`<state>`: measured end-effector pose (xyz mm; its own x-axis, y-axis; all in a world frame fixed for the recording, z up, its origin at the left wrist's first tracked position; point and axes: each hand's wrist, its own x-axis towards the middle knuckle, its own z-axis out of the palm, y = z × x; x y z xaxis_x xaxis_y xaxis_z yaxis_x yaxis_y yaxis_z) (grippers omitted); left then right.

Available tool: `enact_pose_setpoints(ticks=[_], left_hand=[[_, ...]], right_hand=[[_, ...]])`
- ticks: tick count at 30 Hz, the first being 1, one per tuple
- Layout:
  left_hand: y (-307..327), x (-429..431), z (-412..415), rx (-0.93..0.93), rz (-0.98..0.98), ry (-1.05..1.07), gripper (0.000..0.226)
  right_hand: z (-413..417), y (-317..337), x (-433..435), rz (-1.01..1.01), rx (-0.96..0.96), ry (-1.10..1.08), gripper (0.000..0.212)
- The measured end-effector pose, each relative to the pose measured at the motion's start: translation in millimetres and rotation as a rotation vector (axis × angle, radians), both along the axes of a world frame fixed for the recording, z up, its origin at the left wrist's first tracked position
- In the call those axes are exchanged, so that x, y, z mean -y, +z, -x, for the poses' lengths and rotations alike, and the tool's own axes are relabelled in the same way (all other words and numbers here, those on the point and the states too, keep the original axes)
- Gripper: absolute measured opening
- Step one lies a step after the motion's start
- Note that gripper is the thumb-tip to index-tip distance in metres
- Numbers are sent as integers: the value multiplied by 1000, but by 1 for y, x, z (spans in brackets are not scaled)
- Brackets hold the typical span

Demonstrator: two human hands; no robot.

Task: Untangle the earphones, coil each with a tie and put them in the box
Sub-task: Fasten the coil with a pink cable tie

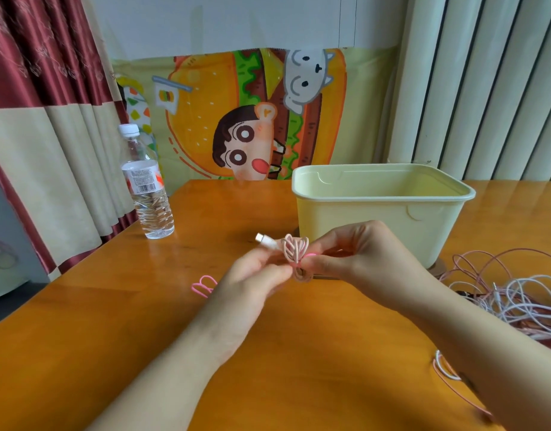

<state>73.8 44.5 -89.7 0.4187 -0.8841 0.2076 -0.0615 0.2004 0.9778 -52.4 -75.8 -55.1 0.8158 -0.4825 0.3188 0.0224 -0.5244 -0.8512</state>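
Head view, operator speaking: I have the coiled earphone (296, 247) pinched at its waist between my left hand (255, 275) and my right hand (364, 253). It is held in the air just in front of the box (376, 219), with its white plug (265, 240) sticking out to the left.

Supervisor: Which step is that?

Operator: Tying, I'd say. A pink tie (311, 254) sits round the middle of the loops, and the fingertips of both hands grip there. Whether it is closed I cannot tell, because my fingers cover the join.

Supervisor: And then?

Operator: The next move calls for cinching the tie without letting the loops spring apart, then lifting the bundle over the near rim and dropping it in. After that, the tangled earphones (510, 290) on the table (143, 321) to my right need separating. A spare tie (203, 285) lies by my left wrist for the next one.
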Motion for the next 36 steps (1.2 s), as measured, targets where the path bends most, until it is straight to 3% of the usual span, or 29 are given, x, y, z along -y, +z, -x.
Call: enact_pose_setpoints(ticks=[5, 8, 12, 19, 25, 30, 36], left_hand=[[-4, 3, 2, 185, 25, 62, 26], [-7, 7, 0, 140, 63, 97, 15], [-6, 9, 0, 133, 78, 164, 27], [1, -1, -10, 386, -121, 258, 25], [-3, 2, -9, 74, -55, 91, 35], [-6, 4, -5, -64, -74, -25, 43], [3, 2, 0, -20, -31, 24, 35]], right_hand=[[0, 1, -5, 7, -6, 15, 6], [-1, 0, -6, -28, 17, 12, 8], [-4, -3, -8, -79, 42, -26, 9], [-7, -8, -9, -215, 80, -49, 6], [-7, -9, -14, -174, 77, -17, 5], [-5, -9, -15, -145, 37, 15, 7], [-5, -8, -11, -187, 5, -8, 4]])
